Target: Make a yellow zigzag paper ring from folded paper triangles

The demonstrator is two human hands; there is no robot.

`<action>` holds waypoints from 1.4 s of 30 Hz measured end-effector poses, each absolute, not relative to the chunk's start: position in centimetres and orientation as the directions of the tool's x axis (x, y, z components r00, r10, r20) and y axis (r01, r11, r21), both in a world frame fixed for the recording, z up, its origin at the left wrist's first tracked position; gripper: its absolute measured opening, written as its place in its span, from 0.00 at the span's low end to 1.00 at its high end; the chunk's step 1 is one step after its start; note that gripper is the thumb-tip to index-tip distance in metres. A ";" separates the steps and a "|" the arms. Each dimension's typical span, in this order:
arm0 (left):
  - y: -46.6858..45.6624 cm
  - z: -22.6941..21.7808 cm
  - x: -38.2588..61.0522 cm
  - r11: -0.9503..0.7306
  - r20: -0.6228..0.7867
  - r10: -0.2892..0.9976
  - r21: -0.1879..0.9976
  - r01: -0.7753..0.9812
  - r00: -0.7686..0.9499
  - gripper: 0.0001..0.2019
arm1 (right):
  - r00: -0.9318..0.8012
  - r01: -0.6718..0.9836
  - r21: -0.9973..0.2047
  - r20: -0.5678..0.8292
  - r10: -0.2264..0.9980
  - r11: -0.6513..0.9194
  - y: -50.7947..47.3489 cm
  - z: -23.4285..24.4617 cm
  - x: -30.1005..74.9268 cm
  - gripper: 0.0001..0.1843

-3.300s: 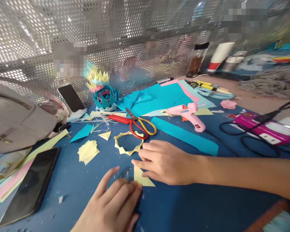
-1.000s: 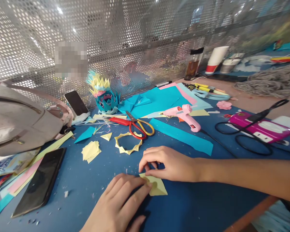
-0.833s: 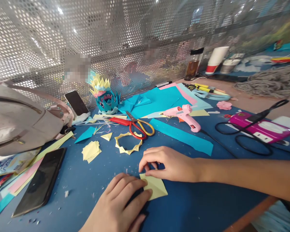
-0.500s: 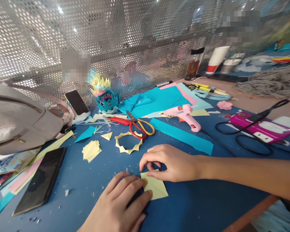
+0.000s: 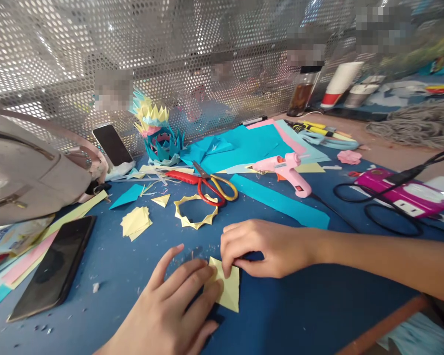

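A small folded piece of yellow paper (image 5: 229, 288) lies on the blue table (image 5: 126, 266) in front of me. My left hand (image 5: 170, 310) lies flat over the paper's left edge with its fingers stretched out and pressing down. My right hand (image 5: 270, 246) comes in from the right; its curled fingers pinch the paper's top corner. Behind the hands lie a yellow zigzag paper ring (image 5: 195, 212) and red and yellow scissors (image 5: 207, 183).
A pink glue gun (image 5: 288, 170) and teal paper strip (image 5: 281, 202) lie behind my right hand. A black phone (image 5: 54, 264) lies left, by a stack of yellow squares (image 5: 135, 222) and a grey bag (image 5: 29, 172). A paper flower (image 5: 159, 135) stands by the mesh wall.
The yellow paper has turned and now stands more upright between my hands. My left hand's fingers have spread flatter; my right hand has shifted a little to the paper's top corner.
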State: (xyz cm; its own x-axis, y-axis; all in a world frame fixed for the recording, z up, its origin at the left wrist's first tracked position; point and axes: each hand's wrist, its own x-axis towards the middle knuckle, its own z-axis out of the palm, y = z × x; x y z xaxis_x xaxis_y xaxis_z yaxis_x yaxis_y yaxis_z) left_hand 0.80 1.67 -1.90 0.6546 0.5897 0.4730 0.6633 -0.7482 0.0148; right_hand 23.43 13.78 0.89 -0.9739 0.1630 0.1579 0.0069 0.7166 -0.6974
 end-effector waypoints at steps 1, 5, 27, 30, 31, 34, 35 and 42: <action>1.7 -1.9 0.8 -0.752 0.470 0.588 0.019 0.659 0.658 0.15 | -0.979 -0.015 -0.690 0.157 0.130 0.724 14.0 1.0 23.5 0.13; 1.6 -2.1 0.7 -0.759 0.476 0.584 0.033 0.650 0.658 0.15 | -0.986 -0.045 -0.694 0.145 0.079 0.718 14.6 0.9 23.7 0.07; 1.3 -4.0 0.6 -0.753 0.566 0.532 -0.025 0.658 0.630 0.21 | -0.881 0.134 -0.521 0.326 0.342 0.843 12.3 -0.5 23.5 0.06; 1.2 -4.2 0.6 -0.721 0.589 0.551 -0.021 0.692 0.591 0.21 | -0.899 0.064 -0.431 0.368 0.240 0.900 12.4 -0.5 23.8 0.08; 1.1 -4.2 0.7 -0.715 0.593 0.555 -0.019 0.699 0.583 0.22 | -0.903 0.049 -0.412 0.370 0.216 0.910 12.5 -0.5 23.9 0.08; 1.1 -3.8 0.6 -0.706 0.595 0.565 -0.011 0.708 0.572 0.22 | -0.915 0.007 -0.383 0.369 0.161 0.924 12.8 -0.6 24.0 0.07; 1.1 -3.6 0.5 -0.705 0.577 0.575 -0.011 0.710 0.580 0.21 | -0.918 -0.007 -0.379 0.369 0.144 0.925 12.9 -0.6 24.0 0.07; 1.3 -2.5 -0.2 -0.733 0.421 0.585 -0.093 0.674 0.694 0.16 | -0.915 -0.076 -0.366 0.395 0.081 0.927 13.2 -0.5 23.8 0.07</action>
